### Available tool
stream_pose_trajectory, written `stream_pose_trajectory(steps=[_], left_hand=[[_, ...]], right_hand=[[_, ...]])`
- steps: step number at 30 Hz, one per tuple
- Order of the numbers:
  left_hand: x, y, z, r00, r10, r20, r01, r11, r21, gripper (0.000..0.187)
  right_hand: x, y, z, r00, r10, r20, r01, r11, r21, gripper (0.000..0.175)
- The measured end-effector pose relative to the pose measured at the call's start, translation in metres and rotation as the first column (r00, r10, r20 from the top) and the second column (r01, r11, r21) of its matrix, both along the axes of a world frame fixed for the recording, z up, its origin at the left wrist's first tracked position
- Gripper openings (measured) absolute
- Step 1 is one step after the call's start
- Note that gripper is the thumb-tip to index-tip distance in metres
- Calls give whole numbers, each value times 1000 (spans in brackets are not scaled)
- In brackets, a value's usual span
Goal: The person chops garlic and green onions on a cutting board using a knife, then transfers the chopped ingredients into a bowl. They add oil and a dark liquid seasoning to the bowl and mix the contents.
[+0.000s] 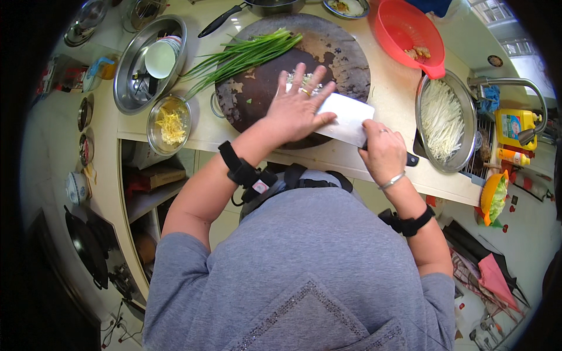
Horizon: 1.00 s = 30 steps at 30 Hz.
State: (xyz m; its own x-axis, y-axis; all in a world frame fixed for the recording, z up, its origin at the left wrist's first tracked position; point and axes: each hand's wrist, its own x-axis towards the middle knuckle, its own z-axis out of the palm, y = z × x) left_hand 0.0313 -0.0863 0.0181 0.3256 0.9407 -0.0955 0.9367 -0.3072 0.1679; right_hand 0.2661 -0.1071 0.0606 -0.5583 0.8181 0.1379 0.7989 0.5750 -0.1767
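My right hand (384,151) grips the black handle of a cleaver (347,119), whose wide blade lies nearly flat over the round wooden chopping board (351,57). My left hand (300,105) is spread with its fingers apart above the board, its palm over or on the left part of the blade; whether it touches cannot be told. Just beyond those fingers is finely chopped pale food (307,79), partly hidden by hand and blade. A bunch of green scallions or chives (259,50) lies across the board's upper left, its tips reaching past the edge.
Left of the board are a steel basin (122,87) with bowls and a glass bowl (188,127) of shredded yellow and minced food. A black-handled pan (274,8) stands behind. On the right are a red colander (390,44), a basin of enoki mushrooms (441,118) and a faucet (511,81).
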Motion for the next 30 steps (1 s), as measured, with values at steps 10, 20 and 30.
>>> stream_pose_trajectory(steps=[10, 20, 30], left_hand=[[-61, 3, -43, 551, 221, 805, -415, 909, 35, 61], [-64, -19, -51, -67, 372, 926, -562, 753, -343, 70], [-65, -9, -49, -89, 321, 943, -571, 759, -312, 63]], right_hand=[[32, 36, -5, 989, -97, -109, 92, 994, -51, 33], [-27, 46, -21, 994, 113, -6, -114, 991, -73, 18], [-15, 21, -16, 999, -28, 25, 29, 999, -43, 30]])
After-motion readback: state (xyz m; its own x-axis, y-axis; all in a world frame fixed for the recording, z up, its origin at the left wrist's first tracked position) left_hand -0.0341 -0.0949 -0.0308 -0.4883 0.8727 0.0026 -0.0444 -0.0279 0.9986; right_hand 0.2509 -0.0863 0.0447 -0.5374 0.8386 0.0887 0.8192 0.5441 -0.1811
